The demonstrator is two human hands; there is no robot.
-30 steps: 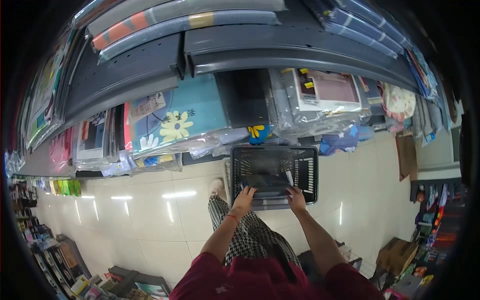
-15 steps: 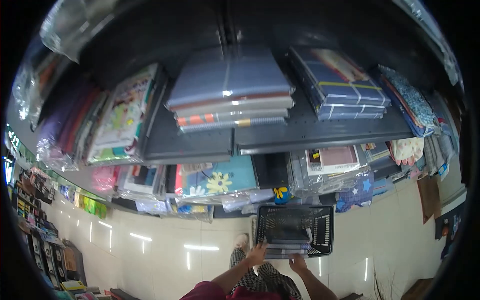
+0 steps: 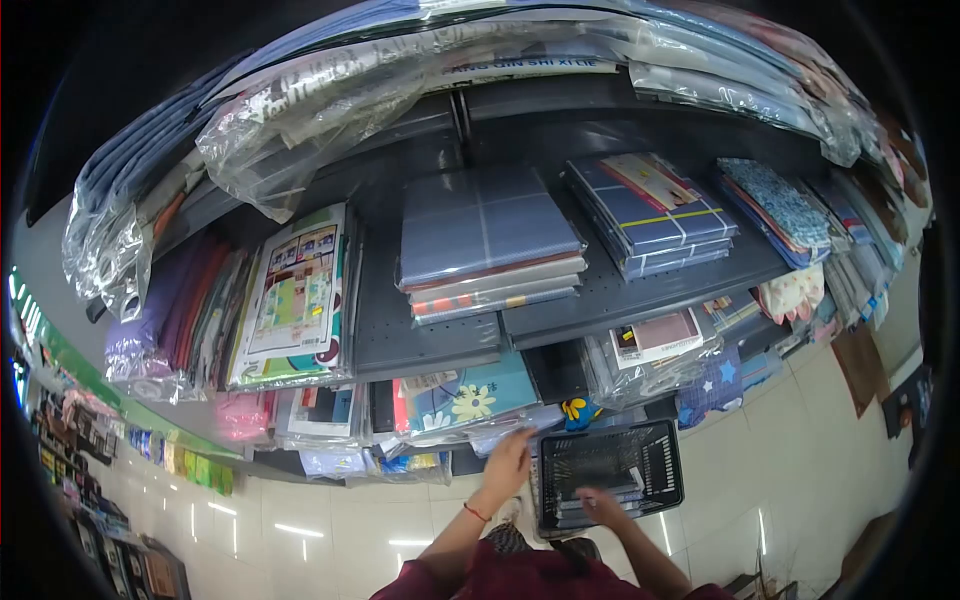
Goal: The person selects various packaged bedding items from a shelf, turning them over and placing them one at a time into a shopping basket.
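Note:
My left hand (image 3: pixel 508 464) is raised just left of the black basket (image 3: pixel 676 470), near the lower shelf's front edge. Its fingers are stretched out and hold nothing. Over the near part of the basket is my right hand (image 3: pixel 602 506), with fingers extended and slightly blurred; whether it touches what lies below is hard to tell. Flat plastic-wrapped packs (image 3: pixel 630 490) lie inside the basket, partly covered by that hand. A teal pack with a yellow flower (image 3: pixel 475 400) lies on the lower shelf, ahead of my left hand.
On the middle shelf are a stack of blue and grey wrapped packs (image 3: pixel 490 235), a strapped blue stack (image 3: pixel 660 225) and an upright printed pack (image 3: pixel 295 290). Loose plastic wrapping (image 3: pixel 290 150) hangs from the upper shelf. The tiled floor (image 3: pixel 270 510) extends below.
My left hand has left the packs at the basket's near edge and risen toward the shelf. My right hand has moved inward over the basket. The view has tilted up, showing the upper shelf.

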